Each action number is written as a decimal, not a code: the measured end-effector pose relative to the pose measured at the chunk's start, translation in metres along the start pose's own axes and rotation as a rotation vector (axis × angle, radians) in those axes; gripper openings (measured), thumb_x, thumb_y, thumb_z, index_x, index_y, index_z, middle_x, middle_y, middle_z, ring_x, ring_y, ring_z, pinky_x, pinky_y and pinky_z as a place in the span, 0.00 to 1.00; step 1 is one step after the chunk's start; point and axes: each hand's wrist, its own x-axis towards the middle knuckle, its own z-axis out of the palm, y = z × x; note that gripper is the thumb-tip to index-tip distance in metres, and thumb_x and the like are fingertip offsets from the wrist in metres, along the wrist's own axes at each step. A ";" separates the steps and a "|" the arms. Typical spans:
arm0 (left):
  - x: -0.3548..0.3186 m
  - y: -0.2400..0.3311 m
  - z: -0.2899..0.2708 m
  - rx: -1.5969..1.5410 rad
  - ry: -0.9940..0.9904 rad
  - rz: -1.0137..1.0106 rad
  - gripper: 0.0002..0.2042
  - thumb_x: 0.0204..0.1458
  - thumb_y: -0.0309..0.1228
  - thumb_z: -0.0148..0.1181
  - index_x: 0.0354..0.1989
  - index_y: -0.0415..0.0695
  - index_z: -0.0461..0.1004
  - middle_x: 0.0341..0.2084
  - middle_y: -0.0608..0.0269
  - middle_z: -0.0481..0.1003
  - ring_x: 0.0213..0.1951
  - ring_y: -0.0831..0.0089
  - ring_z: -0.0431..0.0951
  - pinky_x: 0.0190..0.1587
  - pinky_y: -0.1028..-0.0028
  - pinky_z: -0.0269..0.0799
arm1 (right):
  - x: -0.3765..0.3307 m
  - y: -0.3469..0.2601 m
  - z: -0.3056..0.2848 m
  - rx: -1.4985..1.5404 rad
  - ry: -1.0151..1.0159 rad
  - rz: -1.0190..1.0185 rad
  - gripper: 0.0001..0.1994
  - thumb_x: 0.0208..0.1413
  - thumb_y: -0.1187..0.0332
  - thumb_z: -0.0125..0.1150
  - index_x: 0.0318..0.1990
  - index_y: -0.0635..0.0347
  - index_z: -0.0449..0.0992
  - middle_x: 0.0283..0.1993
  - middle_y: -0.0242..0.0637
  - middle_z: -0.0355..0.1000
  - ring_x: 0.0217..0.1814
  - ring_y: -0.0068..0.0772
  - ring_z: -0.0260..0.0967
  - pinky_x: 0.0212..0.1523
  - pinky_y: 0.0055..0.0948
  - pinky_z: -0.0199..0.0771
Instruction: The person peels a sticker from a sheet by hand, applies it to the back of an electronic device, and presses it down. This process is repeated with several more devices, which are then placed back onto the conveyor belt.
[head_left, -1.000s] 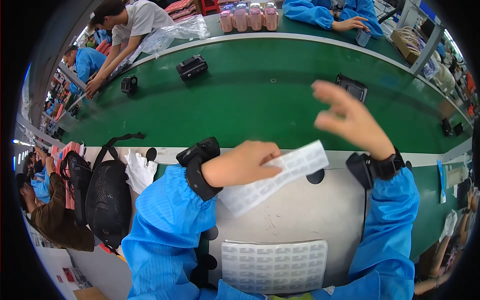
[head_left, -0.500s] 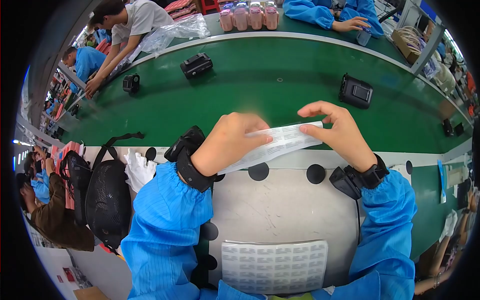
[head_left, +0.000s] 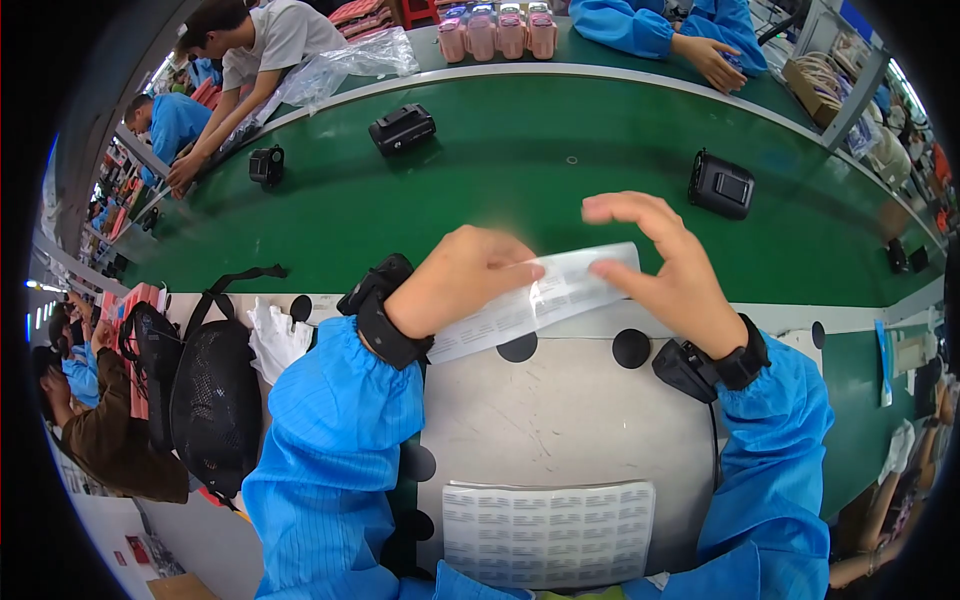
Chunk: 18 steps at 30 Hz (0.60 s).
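Observation:
A strip of white label sheet (head_left: 580, 283) with rows of small print is held up over the near edge of the green belt. My left hand (head_left: 465, 275) pinches its upper edge between thumb and fingers. At the strip's right end is my right hand (head_left: 665, 265), its thumb over the sheet and its forefinger raised well apart; whether the thumb presses on the sheet I cannot tell. A larger label sheet (head_left: 548, 535) lies flat on the pale work board (head_left: 560, 420) close to my body. Both wrists wear black strapped devices.
On the green belt (head_left: 520, 190) stand black devices (head_left: 403, 128), (head_left: 720, 183) and a smaller black one (head_left: 267, 165). A black mesh bag (head_left: 215, 405) and white gloves (head_left: 277, 340) lie at left. Pink devices (head_left: 498, 35) and co-workers are across the belt.
My right forefinger has lifted and spread from the sheet. The strip has tilted and shows more glare. The belt's black devices have shifted slightly right. A co-worker's hands across the belt have come together.

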 end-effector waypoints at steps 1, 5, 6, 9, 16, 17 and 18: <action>-0.001 0.002 0.003 -0.001 -0.001 0.001 0.12 0.49 0.32 0.59 0.34 0.34 0.74 0.22 0.63 0.75 0.24 0.83 0.71 0.27 0.85 0.66 | 0.000 -0.002 0.001 -0.016 0.063 0.010 0.21 0.39 0.76 0.63 0.46 0.53 0.70 0.40 0.32 0.71 0.48 0.31 0.64 0.51 0.28 0.59; -0.006 0.009 0.013 0.067 -0.012 0.088 0.11 0.48 0.32 0.60 0.32 0.35 0.74 0.22 0.63 0.75 0.23 0.84 0.71 0.26 0.85 0.65 | -0.006 0.004 0.004 0.090 -0.254 0.182 0.28 0.40 0.76 0.63 0.53 0.53 0.63 0.31 0.31 0.73 0.38 0.30 0.69 0.48 0.28 0.61; -0.006 0.007 0.013 0.058 0.004 0.098 0.10 0.48 0.31 0.60 0.32 0.35 0.75 0.22 0.62 0.75 0.23 0.83 0.71 0.26 0.84 0.65 | -0.005 0.005 0.003 0.089 -0.253 0.182 0.28 0.40 0.76 0.63 0.53 0.53 0.63 0.31 0.31 0.73 0.38 0.30 0.69 0.48 0.28 0.61; -0.006 0.005 0.010 0.039 0.035 0.121 0.09 0.47 0.31 0.61 0.30 0.36 0.75 0.21 0.62 0.75 0.22 0.83 0.71 0.25 0.84 0.65 | 0.001 0.003 -0.004 0.314 -0.305 0.484 0.30 0.41 0.77 0.62 0.55 0.53 0.62 0.24 0.30 0.72 0.30 0.27 0.70 0.45 0.25 0.64; -0.001 0.011 0.013 0.137 -0.002 0.041 0.09 0.46 0.31 0.62 0.25 0.36 0.75 0.19 0.63 0.75 0.22 0.82 0.71 0.25 0.82 0.66 | -0.004 0.009 -0.006 0.259 -0.300 0.384 0.31 0.43 0.77 0.61 0.58 0.54 0.59 0.25 0.32 0.73 0.31 0.21 0.69 0.41 0.22 0.67; -0.001 0.010 0.014 0.127 -0.009 0.064 0.09 0.46 0.31 0.62 0.25 0.36 0.75 0.19 0.63 0.75 0.22 0.82 0.71 0.25 0.82 0.66 | -0.005 0.009 -0.006 0.233 -0.276 0.332 0.31 0.43 0.76 0.60 0.58 0.54 0.59 0.26 0.32 0.73 0.31 0.20 0.69 0.40 0.22 0.67; -0.003 0.010 0.014 0.107 -0.025 0.050 0.09 0.46 0.31 0.62 0.25 0.37 0.75 0.19 0.63 0.75 0.22 0.82 0.71 0.25 0.82 0.65 | -0.005 0.009 -0.005 0.208 -0.270 0.339 0.31 0.43 0.76 0.60 0.58 0.54 0.59 0.26 0.32 0.73 0.31 0.20 0.69 0.40 0.22 0.67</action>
